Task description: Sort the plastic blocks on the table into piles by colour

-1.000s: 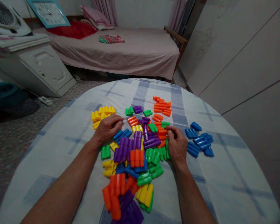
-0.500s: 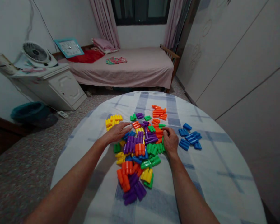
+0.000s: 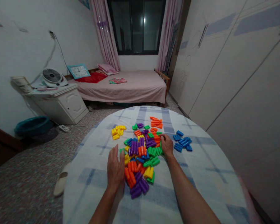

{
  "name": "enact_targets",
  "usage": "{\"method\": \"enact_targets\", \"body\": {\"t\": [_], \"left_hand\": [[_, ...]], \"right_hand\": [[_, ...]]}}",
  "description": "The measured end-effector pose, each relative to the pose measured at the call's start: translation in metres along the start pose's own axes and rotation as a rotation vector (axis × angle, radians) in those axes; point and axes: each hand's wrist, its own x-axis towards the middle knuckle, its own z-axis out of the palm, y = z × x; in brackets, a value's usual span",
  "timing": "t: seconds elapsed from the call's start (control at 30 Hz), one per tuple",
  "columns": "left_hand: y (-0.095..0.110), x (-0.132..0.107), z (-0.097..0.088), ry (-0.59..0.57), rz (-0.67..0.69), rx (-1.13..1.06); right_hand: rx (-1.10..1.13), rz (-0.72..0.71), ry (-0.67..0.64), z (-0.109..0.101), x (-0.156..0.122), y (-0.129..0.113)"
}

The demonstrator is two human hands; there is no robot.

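A mixed pile of plastic toy building pieces [image 3: 133, 148], shaped like joined tubes, lies mid-table in purple, orange, green, yellow and blue. Along the pile's left side, my left hand [image 3: 115, 168] rests with fingers stretched out, beside some yellow pieces [image 3: 127, 159] and orange pieces [image 3: 130, 178]. My right hand [image 3: 167, 145] is at the right edge, fingers curled together near orange pieces [image 3: 156, 139] and green pieces [image 3: 155, 151]. Whatever its fingertips hold is hidden.
Separate groups of yellow pieces [image 3: 118, 132], orange pieces [image 3: 156, 122] and blue pieces [image 3: 184, 142] lie around the pile. The round table has a checked cloth [image 3: 210, 186]. Beyond it stand a bed [image 3: 140, 84], a cabinet [image 3: 70, 105] and a wardrobe [image 3: 238, 84].
My left hand has moved from the pile's upper left, near the yellow group, down to its lower left side. My right hand stays at the right edge. The camera view has tilted up.
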Motion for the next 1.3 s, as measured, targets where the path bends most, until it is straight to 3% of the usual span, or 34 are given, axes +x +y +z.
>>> {"method": "enact_targets", "body": {"t": [0.13, 0.27, 0.43, 0.57, 0.67, 0.73, 0.8, 0.83, 0.87, 0.93, 1.03, 1.17, 1.3], "left_hand": [[0.011, -0.048, -0.001, -0.030, -0.061, 0.042], [0.022, -0.073, 0.012, -0.073, 0.019, 0.159], [0.031, -0.059, 0.033, -0.034, 0.163, 0.175], [0.038, -0.043, 0.042, -0.031, 0.177, 0.171], [0.047, -0.049, 0.035, -0.004, 0.255, 0.187], [0.054, -0.055, 0.027, -0.004, 0.420, 0.161], [0.058, -0.051, 0.019, -0.005, 0.561, 0.105], [0.058, -0.043, 0.016, 0.019, 0.564, 0.067], [0.055, -0.033, 0.014, 0.062, 0.511, 0.025], [0.045, -0.004, 0.014, 0.176, 0.272, -0.077], [0.020, 0.033, 0.020, 0.142, 0.104, -0.195], [-0.001, 0.049, 0.033, 0.045, 0.068, -0.305], [-0.005, 0.050, 0.040, -0.018, 0.076, -0.364]], "right_hand": [[0.000, 0.016, -0.009, 0.001, 0.002, 0.000], [0.027, 0.020, -0.032, 0.000, 0.007, 0.000], [0.060, 0.032, -0.076, -0.003, 0.010, -0.003], [0.092, -0.010, -0.112, -0.011, -0.001, -0.003], [0.123, -0.052, -0.137, -0.020, -0.011, -0.002], [0.143, -0.074, -0.151, -0.024, -0.015, 0.000], [0.157, -0.088, -0.156, -0.027, -0.018, 0.001], [0.161, -0.091, -0.154, -0.027, -0.019, 0.001], [0.164, -0.092, -0.151, -0.028, -0.021, 0.002], [0.168, -0.092, -0.142, -0.028, -0.023, 0.002], [0.180, -0.098, -0.130, -0.028, -0.027, 0.002], [0.212, -0.074, -0.132, -0.026, -0.030, 0.006], [0.191, -0.155, -0.185, -0.025, -0.031, 0.009]]}}
